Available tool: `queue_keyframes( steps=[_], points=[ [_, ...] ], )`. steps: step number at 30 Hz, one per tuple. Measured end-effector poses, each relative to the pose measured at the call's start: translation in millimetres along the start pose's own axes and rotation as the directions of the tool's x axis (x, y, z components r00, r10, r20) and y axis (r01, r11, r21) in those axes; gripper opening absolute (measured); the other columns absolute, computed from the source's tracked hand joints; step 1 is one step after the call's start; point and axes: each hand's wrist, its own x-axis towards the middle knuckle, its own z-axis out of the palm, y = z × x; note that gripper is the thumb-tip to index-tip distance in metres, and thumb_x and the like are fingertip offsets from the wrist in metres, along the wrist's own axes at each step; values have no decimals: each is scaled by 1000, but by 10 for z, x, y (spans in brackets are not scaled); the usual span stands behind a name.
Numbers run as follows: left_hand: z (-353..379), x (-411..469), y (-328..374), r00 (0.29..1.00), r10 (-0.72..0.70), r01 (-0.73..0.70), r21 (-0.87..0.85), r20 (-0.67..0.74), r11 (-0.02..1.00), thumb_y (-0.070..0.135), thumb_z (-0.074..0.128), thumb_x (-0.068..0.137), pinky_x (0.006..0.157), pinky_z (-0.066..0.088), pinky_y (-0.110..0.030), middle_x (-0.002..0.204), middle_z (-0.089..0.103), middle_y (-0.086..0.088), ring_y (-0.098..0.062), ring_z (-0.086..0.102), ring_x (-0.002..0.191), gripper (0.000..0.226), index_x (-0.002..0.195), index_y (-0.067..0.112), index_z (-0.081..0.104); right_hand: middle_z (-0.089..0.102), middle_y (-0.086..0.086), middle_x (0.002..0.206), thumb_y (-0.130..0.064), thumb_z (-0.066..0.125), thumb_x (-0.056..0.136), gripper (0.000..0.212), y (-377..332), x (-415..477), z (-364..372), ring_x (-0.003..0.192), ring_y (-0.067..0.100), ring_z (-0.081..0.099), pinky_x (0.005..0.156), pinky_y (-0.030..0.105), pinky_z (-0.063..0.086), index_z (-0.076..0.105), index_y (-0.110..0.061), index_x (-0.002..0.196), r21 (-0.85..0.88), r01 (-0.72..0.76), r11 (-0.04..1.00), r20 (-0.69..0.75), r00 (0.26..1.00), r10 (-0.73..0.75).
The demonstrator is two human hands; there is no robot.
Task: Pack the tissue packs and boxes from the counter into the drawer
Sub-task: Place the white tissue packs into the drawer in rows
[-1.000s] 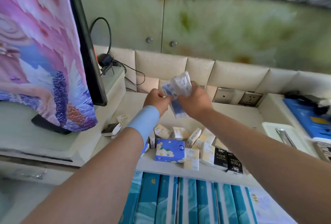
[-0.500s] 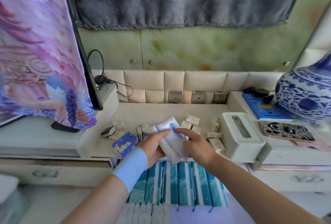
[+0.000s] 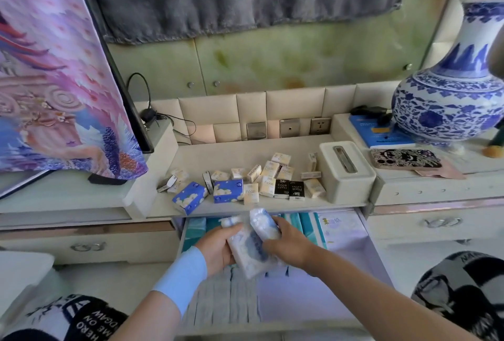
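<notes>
Both hands hold one soft white-and-blue tissue pack (image 3: 252,248) above the open drawer (image 3: 366,248). My left hand (image 3: 218,248) grips its left side, and my right hand (image 3: 286,245) grips its crumpled top right end. The drawer holds rows of teal tissue packs (image 3: 302,224) standing on edge and pale packs at the front. On the counter (image 3: 218,152) behind lie two blue flowered tissue boxes (image 3: 228,190), several small cream packs (image 3: 268,174) and two black ones (image 3: 289,189).
A white tissue dispenser (image 3: 345,171) stands at the counter's right end. A blue-and-white vase (image 3: 452,89), a blue book and a phone sit on the right cabinet. A screen with a pink cover (image 3: 54,73) stands on the left. Shut drawers flank the open one.
Both hands have carried the soft pack down from above the counter to over the open drawer. The view has drawn back and now shows more of the drawer.
</notes>
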Motion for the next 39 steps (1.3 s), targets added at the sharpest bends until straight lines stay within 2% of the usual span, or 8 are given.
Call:
queue_keyframes(
  steps=[7,10,13,19,22,28,35,39],
  points=[
    [-187,187,-83,941,-29,75,122,-336,990,30,66,88,88,52,-37,105,69,-11,-29,66,96,33,116,13,62,48,-10,108,-3,62,80,78,298,154,10,97,16,57,71,25,51,32,-33,146,-228,69,971,-203,972,-117],
    [-255,218,-109,903,88,97,399,-421,912,35,68,83,90,54,-40,109,66,-11,-32,64,100,39,114,13,62,37,-4,145,-8,66,76,88,534,335,-53,134,26,33,111,39,30,27,-41,147,-783,167,599,-115,907,-404],
    [-282,224,-179,905,141,101,524,-402,846,29,69,83,78,57,-39,102,66,-6,-28,65,90,33,112,16,61,4,9,162,-7,61,83,86,774,440,-85,146,36,10,118,45,18,22,-47,149,-930,42,365,-47,972,-232],
    [-336,360,-269,858,158,218,625,-488,749,32,70,83,89,48,-34,119,60,-7,-29,59,105,47,122,15,50,34,9,143,-33,54,89,56,719,607,90,128,32,34,106,40,37,40,-30,143,-732,-157,663,-209,978,0],
    [-294,420,-249,853,134,220,582,-504,783,33,62,91,80,50,-34,124,55,-9,-31,57,104,46,128,14,44,27,12,150,-67,40,78,80,646,737,220,132,40,30,103,46,38,26,-27,147,-625,-247,740,-248,962,112],
    [-176,451,-222,909,26,254,603,-416,756,29,54,98,55,52,-38,137,44,-14,-32,52,99,50,142,18,31,-7,9,162,-84,51,68,104,648,839,316,145,41,15,110,62,23,10,-35,150,-873,-134,470,-138,990,26],
    [-165,443,-186,946,-68,227,497,-317,838,20,72,86,50,58,-33,110,55,-7,-29,68,79,42,122,16,50,24,15,153,-36,61,83,68,420,862,93,142,37,20,112,58,25,34,-23,144,-956,-93,278,-104,994,-26],
    [-37,487,-143,951,-81,224,483,-298,846,19,68,87,67,62,-41,92,70,-14,-31,72,70,23,107,11,63,62,10,117,-40,50,88,40,145,724,204,110,29,59,82,34,48,59,-17,119,-499,-109,860,61,985,160]
  ],
)
